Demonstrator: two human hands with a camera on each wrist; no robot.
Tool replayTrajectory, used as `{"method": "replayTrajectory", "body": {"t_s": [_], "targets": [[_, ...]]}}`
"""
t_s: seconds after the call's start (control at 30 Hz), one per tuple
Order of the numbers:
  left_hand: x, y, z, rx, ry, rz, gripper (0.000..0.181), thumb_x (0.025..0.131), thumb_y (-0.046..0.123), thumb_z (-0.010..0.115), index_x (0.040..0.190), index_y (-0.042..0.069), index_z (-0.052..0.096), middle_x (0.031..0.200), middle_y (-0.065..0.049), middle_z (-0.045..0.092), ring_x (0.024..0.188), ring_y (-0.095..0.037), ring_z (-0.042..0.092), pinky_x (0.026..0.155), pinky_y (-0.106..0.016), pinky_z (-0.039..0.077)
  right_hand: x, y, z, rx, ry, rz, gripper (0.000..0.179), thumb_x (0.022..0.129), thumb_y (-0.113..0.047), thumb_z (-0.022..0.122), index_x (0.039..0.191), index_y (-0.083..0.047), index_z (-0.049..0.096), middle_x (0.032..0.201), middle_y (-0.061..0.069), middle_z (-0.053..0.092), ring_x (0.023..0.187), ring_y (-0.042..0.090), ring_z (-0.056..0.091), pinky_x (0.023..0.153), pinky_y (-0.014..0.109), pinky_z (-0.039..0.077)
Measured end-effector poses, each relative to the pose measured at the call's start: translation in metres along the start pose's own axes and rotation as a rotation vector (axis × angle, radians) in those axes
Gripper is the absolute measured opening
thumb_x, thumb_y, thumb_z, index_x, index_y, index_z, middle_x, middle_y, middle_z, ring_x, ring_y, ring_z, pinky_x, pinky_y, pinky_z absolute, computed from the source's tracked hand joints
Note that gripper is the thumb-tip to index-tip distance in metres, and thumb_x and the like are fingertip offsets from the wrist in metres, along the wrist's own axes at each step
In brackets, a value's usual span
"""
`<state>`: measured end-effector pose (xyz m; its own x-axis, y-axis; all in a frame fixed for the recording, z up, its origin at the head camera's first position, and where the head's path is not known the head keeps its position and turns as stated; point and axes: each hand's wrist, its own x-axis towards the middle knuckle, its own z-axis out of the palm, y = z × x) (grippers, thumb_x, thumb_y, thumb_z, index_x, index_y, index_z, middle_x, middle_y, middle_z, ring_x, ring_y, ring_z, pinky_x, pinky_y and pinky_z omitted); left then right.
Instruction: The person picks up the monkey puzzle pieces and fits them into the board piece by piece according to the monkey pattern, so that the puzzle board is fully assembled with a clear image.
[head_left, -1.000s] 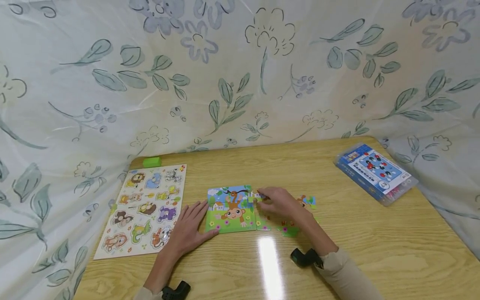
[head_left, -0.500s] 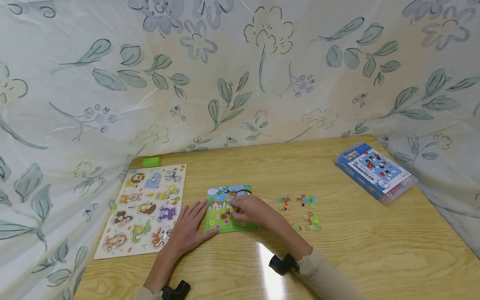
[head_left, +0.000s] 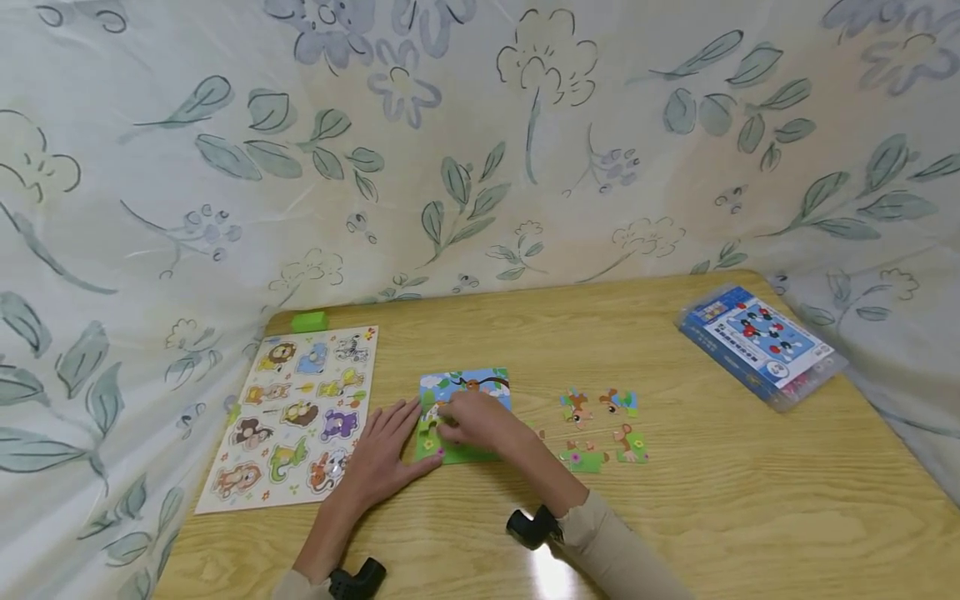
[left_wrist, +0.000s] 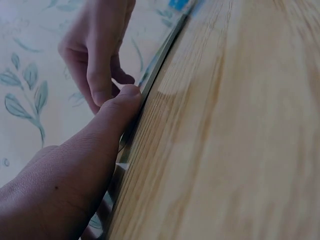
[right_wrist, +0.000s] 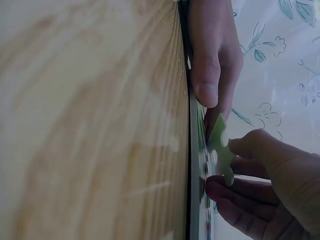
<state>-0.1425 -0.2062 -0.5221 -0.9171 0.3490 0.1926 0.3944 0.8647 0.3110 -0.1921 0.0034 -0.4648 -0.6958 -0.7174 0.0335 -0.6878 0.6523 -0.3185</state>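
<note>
Floral cloth (head_left: 480, 117): one, hanging beyond the left hand (head_left: 381, 454) and the right hand (head_left: 476, 421). Table (head_left: 735, 500): one, lying beneath both. Animal board (head_left: 322, 454): one, lying left of the left hand, eleven figures showing. Boxed set (head_left: 761, 346): one, resting well right of the right hand and farther off. Monkey puzzle (head_left: 461, 456): one, lying beneath the right hand, partly hidden. Hands: two, the left keeping its fingers straight against the puzzle's left edge, the right clamping thumb and fingers on a piece. Wrist cameras (head_left: 534, 527): two, one sitting behind each hand. Green block (head_left: 310, 322): one, sitting beyond the left hand. Loose pieces (head_left: 632, 443): at least four, lying right of the right hand. Held piece (right_wrist: 225, 159): one, tilting in the right hand's pinch at the puzzle. Step, by judgement: handling this single piece, whether seating or lifting being unclear; either is calling for a steady pinch and a braced puzzle.
</note>
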Motion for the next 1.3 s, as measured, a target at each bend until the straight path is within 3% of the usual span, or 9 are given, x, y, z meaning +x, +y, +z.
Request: {"method": "replayTrajectory", "body": {"t_s": [0.2, 0.43, 0.93, 1.3], "targets": [[0.001, 0.001, 0.000, 0.004, 0.000, -0.005, 0.088, 0.084, 0.069, 0.057, 0.152, 0.017, 0.036, 0.156, 0.000, 0.038, 0.146, -0.026, 0.033, 0.120, -0.054, 0.019, -0.003, 0.005, -0.002, 0.055, 0.002, 0.006, 0.025, 0.097, -0.029, 0.059, 0.075, -0.020, 0.068, 0.076, -0.006, 0.056, 0.069, 0.004, 0.047, 0.060, 0.017, 0.038], [0.001, 0.002, -0.001, -0.002, -0.004, -0.009, 0.087, 0.084, 0.069, 0.057, 0.152, 0.018, 0.036, 0.156, 0.000, 0.038, 0.146, -0.026, 0.032, 0.120, -0.054, 0.019, -0.005, 0.008, -0.002, 0.071, 0.025, -0.008, 0.020, 0.097, -0.028, 0.060, 0.095, -0.016, 0.076, 0.082, -0.003, 0.060, 0.067, 0.004, 0.046, 0.059, 0.016, 0.038], [0.002, 0.003, -0.003, -0.009, -0.016, -0.007, 0.086, 0.085, 0.068, 0.057, 0.151, 0.017, 0.036, 0.156, 0.000, 0.038, 0.146, -0.026, 0.032, 0.120, -0.054, 0.019, -0.005, 0.011, -0.001, 0.073, 0.040, 0.043, 0.025, 0.098, -0.028, 0.058, 0.108, -0.013, 0.075, 0.096, 0.000, 0.065, 0.077, 0.008, 0.058, 0.064, 0.015, 0.046], [0.001, 0.003, -0.002, -0.020, -0.031, -0.019, 0.087, 0.085, 0.069, 0.056, 0.152, 0.018, 0.035, 0.157, 0.001, 0.036, 0.147, -0.025, 0.030, 0.121, -0.053, 0.017, -0.006, 0.011, -0.001, 0.071, 0.017, 0.057, 0.029, 0.097, -0.030, 0.059, 0.116, -0.013, 0.073, 0.095, 0.000, 0.063, 0.074, 0.007, 0.055, 0.061, 0.016, 0.042]]}}
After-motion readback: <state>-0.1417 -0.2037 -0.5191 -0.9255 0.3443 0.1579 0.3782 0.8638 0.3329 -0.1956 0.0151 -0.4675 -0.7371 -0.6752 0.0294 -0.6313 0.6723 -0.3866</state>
